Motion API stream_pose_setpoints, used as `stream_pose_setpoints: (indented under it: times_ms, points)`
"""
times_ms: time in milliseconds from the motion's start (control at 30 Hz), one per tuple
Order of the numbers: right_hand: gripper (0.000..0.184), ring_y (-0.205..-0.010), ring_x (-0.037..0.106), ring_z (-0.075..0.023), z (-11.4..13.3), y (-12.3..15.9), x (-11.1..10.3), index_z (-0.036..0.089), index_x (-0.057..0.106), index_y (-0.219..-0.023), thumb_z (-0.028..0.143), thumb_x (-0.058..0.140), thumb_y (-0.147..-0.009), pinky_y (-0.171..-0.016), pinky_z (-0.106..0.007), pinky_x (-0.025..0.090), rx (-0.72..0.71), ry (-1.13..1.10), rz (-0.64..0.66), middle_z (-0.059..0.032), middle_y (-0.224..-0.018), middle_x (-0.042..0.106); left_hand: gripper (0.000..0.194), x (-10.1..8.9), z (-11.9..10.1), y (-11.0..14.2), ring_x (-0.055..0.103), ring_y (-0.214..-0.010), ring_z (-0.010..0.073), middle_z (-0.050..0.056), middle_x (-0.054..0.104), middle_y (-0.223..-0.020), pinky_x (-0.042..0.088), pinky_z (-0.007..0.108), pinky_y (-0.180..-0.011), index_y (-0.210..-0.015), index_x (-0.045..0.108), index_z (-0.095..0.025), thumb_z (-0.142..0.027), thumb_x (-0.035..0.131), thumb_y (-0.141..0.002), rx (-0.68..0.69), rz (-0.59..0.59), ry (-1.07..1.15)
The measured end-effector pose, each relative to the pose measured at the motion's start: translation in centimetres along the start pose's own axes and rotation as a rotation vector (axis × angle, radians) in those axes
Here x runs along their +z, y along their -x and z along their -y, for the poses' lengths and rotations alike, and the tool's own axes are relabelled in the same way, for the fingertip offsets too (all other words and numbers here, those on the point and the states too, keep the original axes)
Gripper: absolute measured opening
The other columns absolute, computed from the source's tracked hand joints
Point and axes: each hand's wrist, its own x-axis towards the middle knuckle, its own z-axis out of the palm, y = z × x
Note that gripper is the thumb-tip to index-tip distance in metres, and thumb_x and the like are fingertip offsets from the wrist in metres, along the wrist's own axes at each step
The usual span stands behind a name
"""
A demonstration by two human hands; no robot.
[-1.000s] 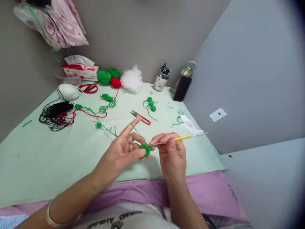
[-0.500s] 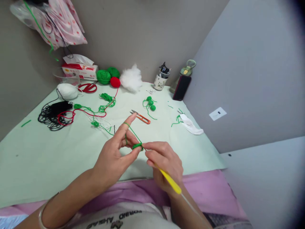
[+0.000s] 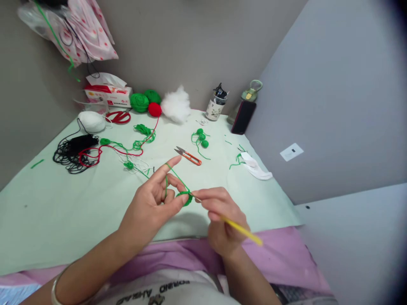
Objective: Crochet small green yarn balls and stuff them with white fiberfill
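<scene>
Between the thumb and fingers of my left hand [image 3: 155, 197] is a small green crochet piece [image 3: 187, 200]. Green yarn [image 3: 178, 178] runs taut from the raised left index finger down to that piece, and a strand also loops round the lower fingers. My right hand [image 3: 226, 218] grips a crochet hook [image 3: 243, 231] with a yellow handle, its thin metal end at the piece's upper right edge. The hook's very tip is hidden in the stitches. Orange thread snips [image 3: 190, 157] lie just beyond my left fingertip.
Black yarn [image 3: 76, 150], a white yarn ball [image 3: 91, 122] and red scissors [image 3: 118, 117] lie left. Green balls [image 3: 139, 102], a red ball [image 3: 154, 109] and white stuffing [image 3: 176, 105] line the wall. Small green crochet balls [image 3: 201, 136], a pen jar [image 3: 214, 108] and a phone [image 3: 243, 117] are farther right.
My right hand has shifted slightly right and the hook's handle has swung up to a flatter slant. The green piece is now turned so more of its round face shows.
</scene>
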Motion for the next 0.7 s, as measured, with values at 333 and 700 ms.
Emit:
stream_pose_setpoints:
  times_ms: [333,700]
  points:
    - [0.019,-0.077,0.071,-0.0182,0.0,-0.9,0.4,0.025,0.073,-0.101,0.029,0.054,-0.104,-0.068,-0.035,0.060,0.336,-0.356,-0.099,-0.0049,-0.092,0.078,0.072,-0.7,0.4,-0.6,0.045,-0.064,0.0064,-0.002,0.058,-0.094,0.036,0.020,-0.056,-0.151,0.048,-0.034,-0.029,0.078,-0.086,-0.043,0.115,0.107]
    - [0.019,-0.087,0.074,-0.0217,0.6,-0.5,-0.1,0.019,0.070,-0.108,0.021,0.052,-0.103,-0.068,-0.036,0.061,-0.042,0.036,0.058,-0.0136,-0.101,0.077,0.060,0.2,-0.1,0.6,0.045,-0.055,0.0050,-0.004,0.058,-0.092,0.048,0.021,-0.062,-0.143,0.056,-0.033,-0.015,0.067,-0.087,0.219,-0.098,-0.292]
